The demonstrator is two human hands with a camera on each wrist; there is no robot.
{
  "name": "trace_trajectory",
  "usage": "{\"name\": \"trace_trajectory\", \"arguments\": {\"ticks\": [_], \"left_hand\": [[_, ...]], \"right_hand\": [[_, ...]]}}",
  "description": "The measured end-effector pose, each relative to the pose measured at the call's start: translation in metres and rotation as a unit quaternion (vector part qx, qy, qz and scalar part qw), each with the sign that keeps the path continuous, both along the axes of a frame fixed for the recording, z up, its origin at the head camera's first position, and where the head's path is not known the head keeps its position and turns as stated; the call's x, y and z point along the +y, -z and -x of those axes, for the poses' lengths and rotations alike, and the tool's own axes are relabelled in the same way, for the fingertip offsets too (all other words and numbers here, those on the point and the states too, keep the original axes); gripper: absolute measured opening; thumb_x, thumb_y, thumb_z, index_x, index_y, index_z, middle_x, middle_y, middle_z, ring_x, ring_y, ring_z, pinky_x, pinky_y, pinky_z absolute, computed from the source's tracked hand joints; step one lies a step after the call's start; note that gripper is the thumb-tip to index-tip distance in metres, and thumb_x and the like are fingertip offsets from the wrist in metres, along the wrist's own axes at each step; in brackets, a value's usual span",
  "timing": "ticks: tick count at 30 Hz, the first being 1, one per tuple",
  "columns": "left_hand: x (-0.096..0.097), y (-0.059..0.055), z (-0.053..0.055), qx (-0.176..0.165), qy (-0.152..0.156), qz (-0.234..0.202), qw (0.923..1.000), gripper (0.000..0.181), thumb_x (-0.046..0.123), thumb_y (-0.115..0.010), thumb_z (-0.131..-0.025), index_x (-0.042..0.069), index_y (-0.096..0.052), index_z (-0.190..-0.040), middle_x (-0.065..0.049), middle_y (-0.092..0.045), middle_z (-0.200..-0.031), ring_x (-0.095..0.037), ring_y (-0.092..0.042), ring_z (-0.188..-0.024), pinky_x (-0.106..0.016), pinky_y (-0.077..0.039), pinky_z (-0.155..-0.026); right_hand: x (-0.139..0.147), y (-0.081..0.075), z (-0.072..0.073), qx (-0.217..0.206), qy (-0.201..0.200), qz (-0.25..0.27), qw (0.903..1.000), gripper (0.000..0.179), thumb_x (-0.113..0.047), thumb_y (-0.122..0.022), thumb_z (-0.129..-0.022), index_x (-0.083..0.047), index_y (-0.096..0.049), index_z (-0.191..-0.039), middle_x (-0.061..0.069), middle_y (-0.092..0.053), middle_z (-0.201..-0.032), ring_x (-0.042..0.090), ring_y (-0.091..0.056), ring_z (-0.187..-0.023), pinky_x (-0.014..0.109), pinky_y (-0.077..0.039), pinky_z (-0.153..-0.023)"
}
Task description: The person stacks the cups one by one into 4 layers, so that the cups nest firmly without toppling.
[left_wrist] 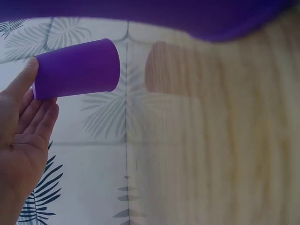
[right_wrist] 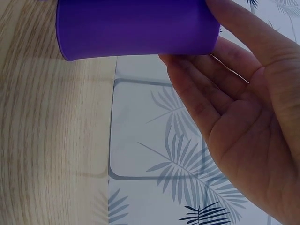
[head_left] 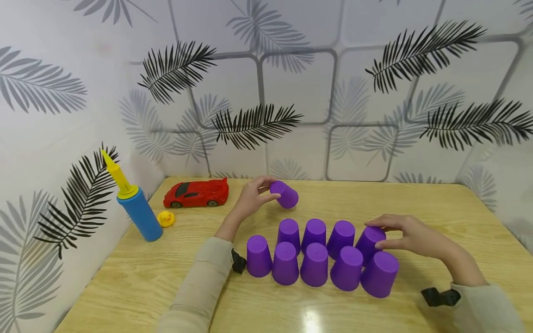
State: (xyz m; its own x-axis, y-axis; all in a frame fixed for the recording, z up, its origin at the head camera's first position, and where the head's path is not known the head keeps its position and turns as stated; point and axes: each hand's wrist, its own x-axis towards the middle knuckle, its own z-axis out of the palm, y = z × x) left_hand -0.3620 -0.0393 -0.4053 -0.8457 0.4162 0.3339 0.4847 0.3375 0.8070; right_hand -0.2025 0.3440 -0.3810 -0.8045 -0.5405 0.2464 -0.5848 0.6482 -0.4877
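A purple cup [head_left: 285, 194] hangs above the table [head_left: 437, 203], pinched at its narrow closed end between the thumb and fingers of the left hand [head_left: 252, 198], which lies at its 9 o'clock. In the left wrist view a strip of wood separates its rim from its reflection, so it is off the surface. The grip on the narrow end looks chosen to leave the wide mouth free and facing the wood. That mouth points to about 4 o'clock in the head view; the long axis runs from there up to about 10 o'clock, at a tilt. At 5 o'clock from it, near, stand the back row of cups [head_left: 313, 236] and the front row of cups [head_left: 314, 268], mouths down, four and five in number, probably set close to keep them tidy. The right hand [head_left: 405, 236], between 3 and 4 o'clock, grips the end cup [head_left: 369, 245] of the back row the same way, by its closed end; whether that rim touches the table I cannot tell. Farther out, a red toy car [head_left: 200, 193] sits at 9 o'clock, nose to 9; just below 9 o'clock are a yellow duck [head_left: 166, 219] and, beyond it, a blue pump [head_left: 143, 215] standing nozzle up. The patterned wall [head_left: 291, 92] rises at 12 o'clock.
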Motion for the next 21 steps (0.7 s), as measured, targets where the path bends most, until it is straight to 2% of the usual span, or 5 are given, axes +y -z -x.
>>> {"name": "trace_trajectory", "arguments": {"ticks": [3, 10, 21], "left_hand": [[0.0008, 0.001, 0.0009, 0.001, -0.006, 0.019, 0.9998, 0.047, 0.015, -0.075, -0.086, 0.001, -0.058, -0.128, -0.016, -0.063, -0.127, -0.03, -0.062, -0.122, -0.034, -0.051, -0.107], [0.0031, 0.001, 0.0029, 0.007, -0.002, 0.062, 0.998, 0.046, 0.018, -0.076, -0.086, 0.004, -0.06, -0.126, -0.015, -0.064, -0.127, -0.028, -0.063, -0.121, -0.033, -0.052, -0.106], [0.0071, -0.0002, 0.0042, 0.015, 0.01, 0.09, 0.9957, 0.046, 0.021, -0.074, -0.087, 0.005, -0.06, -0.128, -0.013, -0.065, -0.128, -0.027, -0.063, -0.121, -0.033, -0.052, -0.106]], "right_hand": [[0.0001, -0.0004, -0.0004, -0.002, -0.001, 0.001, 1.0, 0.041, -0.02, -0.075, -0.085, -0.009, -0.067, -0.124, 0.0, -0.071, -0.113, -0.008, -0.059, -0.101, 0.022, -0.056, -0.081], [0.0003, -0.0024, -0.0008, 0.005, -0.002, -0.001, 1.0, 0.041, -0.02, -0.076, -0.085, -0.012, -0.067, -0.124, 0.0, -0.071, -0.113, -0.008, -0.059, -0.101, 0.017, -0.055, -0.081], [-0.0002, -0.0016, -0.0014, 0.003, 0.003, -0.005, 1.0, 0.041, -0.021, -0.076, -0.085, -0.013, -0.067, -0.124, 0.0, -0.071, -0.114, -0.008, -0.06, -0.101, 0.02, -0.056, -0.081]]}}
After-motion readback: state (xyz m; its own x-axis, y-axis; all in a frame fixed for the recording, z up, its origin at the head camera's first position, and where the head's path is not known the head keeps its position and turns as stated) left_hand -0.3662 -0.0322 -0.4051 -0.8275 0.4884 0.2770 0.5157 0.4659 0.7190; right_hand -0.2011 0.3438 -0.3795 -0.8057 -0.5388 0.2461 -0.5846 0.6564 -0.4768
